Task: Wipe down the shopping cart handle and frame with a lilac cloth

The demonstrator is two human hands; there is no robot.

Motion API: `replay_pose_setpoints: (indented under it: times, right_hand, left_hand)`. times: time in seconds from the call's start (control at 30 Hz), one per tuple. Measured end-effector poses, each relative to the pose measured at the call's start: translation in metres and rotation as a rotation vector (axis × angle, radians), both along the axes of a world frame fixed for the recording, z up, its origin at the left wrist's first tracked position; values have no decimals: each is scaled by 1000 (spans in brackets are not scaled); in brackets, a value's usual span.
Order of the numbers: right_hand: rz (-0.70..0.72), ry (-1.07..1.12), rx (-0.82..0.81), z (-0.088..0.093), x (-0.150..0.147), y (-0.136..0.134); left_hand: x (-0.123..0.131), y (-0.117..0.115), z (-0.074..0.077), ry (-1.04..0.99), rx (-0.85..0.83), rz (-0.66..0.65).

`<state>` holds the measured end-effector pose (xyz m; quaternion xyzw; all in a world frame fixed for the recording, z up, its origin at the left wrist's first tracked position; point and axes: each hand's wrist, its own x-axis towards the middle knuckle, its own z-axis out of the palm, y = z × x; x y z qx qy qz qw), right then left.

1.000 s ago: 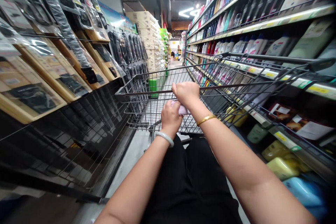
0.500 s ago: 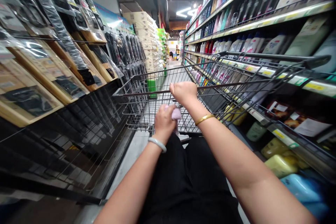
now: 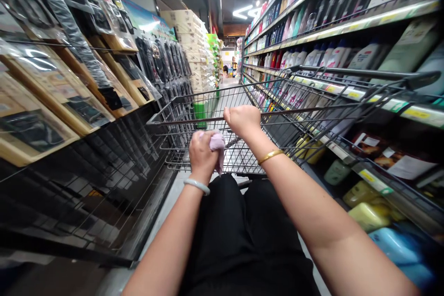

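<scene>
A black wire shopping cart [image 3: 239, 155] stands sideways in front of my legs. My right hand [image 3: 243, 120], with a gold bangle at its wrist, is closed around the cart's dark top rail [image 3: 298, 112]. My left hand [image 3: 201, 155], wearing a pale bangle, is closed on a crumpled light purple cloth [image 3: 217, 143]. Part of the cloth hangs down beside the fingers. This hand is just on my side of the cart, below the rail; whether the cloth touches the wires I cannot tell. The cart's black handle bar [image 3: 367, 74] is at the right.
On the right run shelves [image 3: 364, 21] full of bottles, the lower ones behind the cart. Packaged belts [image 3: 166, 62] and boxed goods [image 3: 83, 97] line the left. Stacked cartons [image 3: 192, 51] and a green bin [image 3: 200, 113] are farther down the aisle.
My left hand has moved left and slightly up with the cloth, away from my right hand. My right hand still grips the rail in the same place.
</scene>
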<state>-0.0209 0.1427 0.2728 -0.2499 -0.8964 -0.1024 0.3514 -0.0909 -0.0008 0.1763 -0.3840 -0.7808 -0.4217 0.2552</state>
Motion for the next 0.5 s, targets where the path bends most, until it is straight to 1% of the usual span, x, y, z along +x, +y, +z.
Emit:
replay_pose_setpoints:
  times: [0.07,0.1,0.13,0.17,0.27,0.33,0.4,0.5]
  right_hand:
    - [-1,-7,-7,0,0,0]
    - [-4,-13,-13,1,0,0]
    - [-6,-17,-17,1,0,-1]
    - [-8,-20,-18,1,0,-1]
    - [-5,-20,-16,1,0,-2]
    - [-1,-16,-12,0,0,-1]
    - [2,-16,-9,-1,0,0]
    - [10,-36,-23,1,1,3]
  left_hand:
    - [-5,0,13,-7,48,15]
    - [-6,0,15,-15,55,10]
    - [-6,0,14,-28,50,-5]
    - [-5,1,9,-47,38,-27]
    - [0,0,-15,-128,4,-100]
    - [1,0,-27,-194,27,-128]
    - [-2,-1,-30,-260,89,-143]
    - [-10,-2,-22,-357,222,-163]
